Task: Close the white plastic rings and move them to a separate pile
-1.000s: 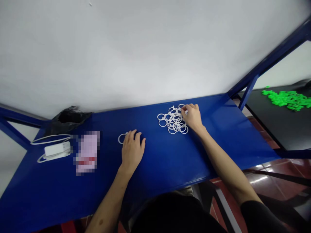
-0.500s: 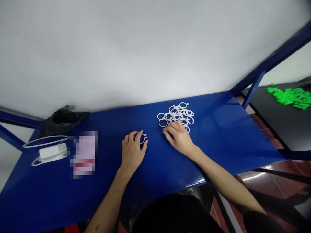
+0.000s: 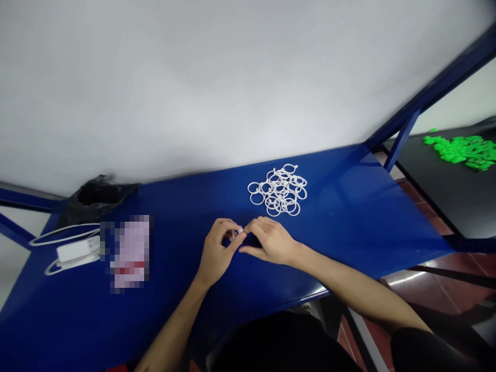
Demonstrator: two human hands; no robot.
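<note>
My left hand (image 3: 219,250) is closed, pinching white rings (image 3: 240,231) between thumb and fingers just above the table. Only their edges show, so how many there are I cannot tell. Close on its right is my right hand (image 3: 271,240), its index fingertip at the held rings and its thumb stretched out apart below. Behind the hands lies a loose pile of thin white rings (image 3: 281,189), each with a small knob, like curtain rings. All of this is on or over a blue table (image 3: 337,206).
At the left of the table are a black plastic bag (image 3: 98,196), a white adapter with a cable (image 3: 77,250) and a blurred pinkish item (image 3: 134,243). To the right, a dark table (image 3: 437,196) bears a heap of green pieces (image 3: 465,151). A blue frame post (image 3: 403,139) stands between.
My right hand has moved from the pile back to my left hand. My left hand has shifted slightly right, its fingers now closed in a pinch around the rings.
</note>
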